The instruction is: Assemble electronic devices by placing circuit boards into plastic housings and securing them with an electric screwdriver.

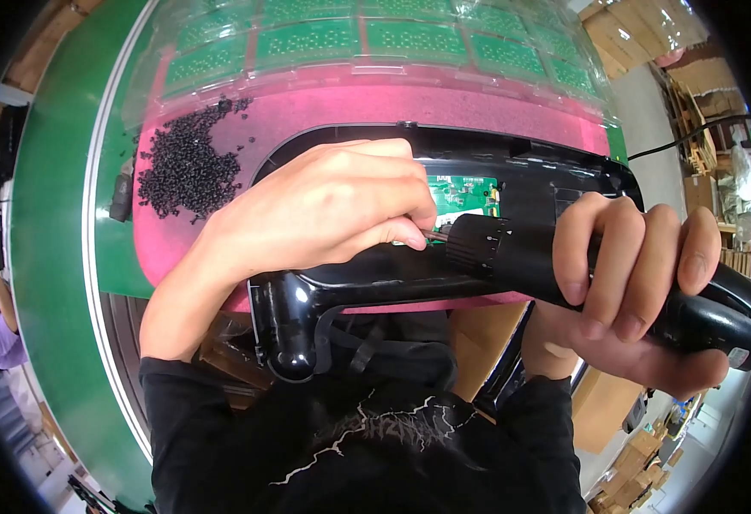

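Note:
My right hand (641,274) is wrapped round a black power screwdriver (521,244), whose ringed collar and metal bit point left. At the bit, the thumb and fingers of my left hand (332,201) pinch together; whatever small piece they hold there is hidden. Both hands are over a black plastic housing (512,147), curved and lying with its hollow side up. Inside it sits a green circuit board (469,190), partly covered by my left fingers and the screwdriver. A rounded black arm of the housing reaches toward me past the mat's near edge.
A pink mat (375,107) lies under the housing on a green table (58,257). Many small black screws (191,163) are heaped at its left. Clear trays (324,38) with green boards stand behind. Cardboard boxes (641,463) fill the right side. Another person's purple sleeve (2,325) shows far left.

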Available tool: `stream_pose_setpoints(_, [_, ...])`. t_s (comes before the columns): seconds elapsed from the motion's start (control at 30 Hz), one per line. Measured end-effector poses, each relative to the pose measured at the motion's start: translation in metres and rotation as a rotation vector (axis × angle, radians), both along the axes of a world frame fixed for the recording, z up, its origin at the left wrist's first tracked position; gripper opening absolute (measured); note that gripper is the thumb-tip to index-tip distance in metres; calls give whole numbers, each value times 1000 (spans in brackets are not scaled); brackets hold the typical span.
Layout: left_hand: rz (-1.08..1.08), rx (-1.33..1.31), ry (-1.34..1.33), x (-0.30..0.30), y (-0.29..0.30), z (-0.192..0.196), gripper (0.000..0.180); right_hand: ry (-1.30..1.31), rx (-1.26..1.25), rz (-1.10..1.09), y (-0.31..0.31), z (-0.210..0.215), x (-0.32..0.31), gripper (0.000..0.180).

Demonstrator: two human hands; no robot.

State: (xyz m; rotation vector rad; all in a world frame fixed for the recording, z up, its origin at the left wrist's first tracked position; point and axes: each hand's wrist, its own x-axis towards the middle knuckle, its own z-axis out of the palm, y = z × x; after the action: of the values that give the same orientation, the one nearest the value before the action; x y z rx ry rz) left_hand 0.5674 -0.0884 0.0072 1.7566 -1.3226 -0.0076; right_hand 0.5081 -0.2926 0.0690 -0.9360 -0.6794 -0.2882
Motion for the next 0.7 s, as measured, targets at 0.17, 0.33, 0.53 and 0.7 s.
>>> stream_pose_setpoints(0.17, [30,-18,25,1,0,8,27,17,-9,35,-9,6,1,52])
stream_pose_setpoints(0.33, [220,36,-72,2,-1,11,26,82,-278,-91,-41,-3,4,59])
stream_pose_setpoints(0.53, [342,74,-96,1,4,8,25,179,-222,-210,-36,-13,-3,58])
stream_pose_setpoints(0.7, [364,88,-156,5,5,10,24,287,-249,-295,-33,-13,-2,58])
